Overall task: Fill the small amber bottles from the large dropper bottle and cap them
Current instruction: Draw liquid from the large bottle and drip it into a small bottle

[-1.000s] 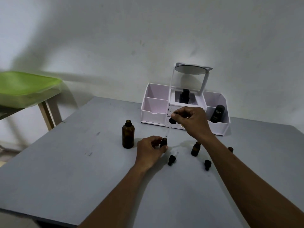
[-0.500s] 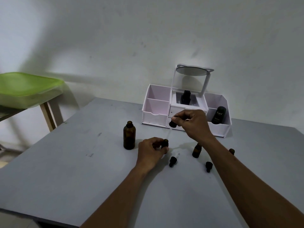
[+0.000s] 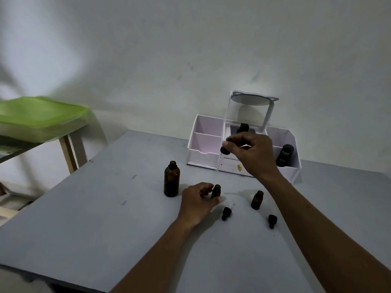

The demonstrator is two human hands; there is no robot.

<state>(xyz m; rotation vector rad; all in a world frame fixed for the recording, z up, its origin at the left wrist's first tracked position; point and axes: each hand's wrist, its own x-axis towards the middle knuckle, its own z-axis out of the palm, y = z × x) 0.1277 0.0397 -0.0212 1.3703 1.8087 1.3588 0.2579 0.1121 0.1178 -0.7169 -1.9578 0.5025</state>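
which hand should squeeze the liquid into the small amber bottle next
Right. The right hand already holds the black-bulbed glass dropper above the small amber bottle, which the left hand steadies on the grey table.

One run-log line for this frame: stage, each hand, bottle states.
stage: filling | left hand: steadying small amber bottle | right hand: black-bulbed glass dropper above it | large amber bottle: open

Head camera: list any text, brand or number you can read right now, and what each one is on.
"Kahf": white letters on the black cylindrical bottle in the right compartment of the white plastic organiser. A smaller line beneath it is too small to read.
Large amber glass bottle, small amber bottles and black dropper caps: no labels visible.
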